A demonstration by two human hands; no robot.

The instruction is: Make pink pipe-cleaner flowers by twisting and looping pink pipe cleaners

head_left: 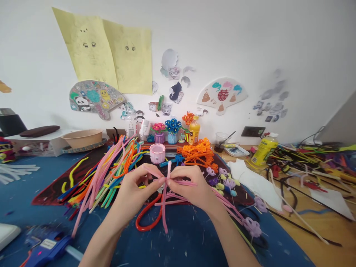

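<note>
Pink pipe cleaners [164, 207] cross each other between my two hands over the blue table mat. My left hand [140, 187] pinches them at the crossing, thumb against fingers. From the other side, my right hand [191, 185] grips the same crossing with thumb and forefinger. One strand stands upright and hangs down, while others stick out sideways. Below my hands lies a red loop handle [148, 227], its far end partly hidden by my fingers. More loose pink pipe cleaners [226, 204] lie beside and under my right hand. A small pink pot [157, 153] stands just beyond.
A pile of coloured pipe cleaners [111, 170] lies left, with a blue glue gun [48, 247] nearer. Orange pipe-cleaner flowers [198, 154] and purple ones [251, 226] lie right. Behind stand flower pots [172, 138] and an orange bottle [194, 131]; a yellow bottle [264, 150] stands farther right.
</note>
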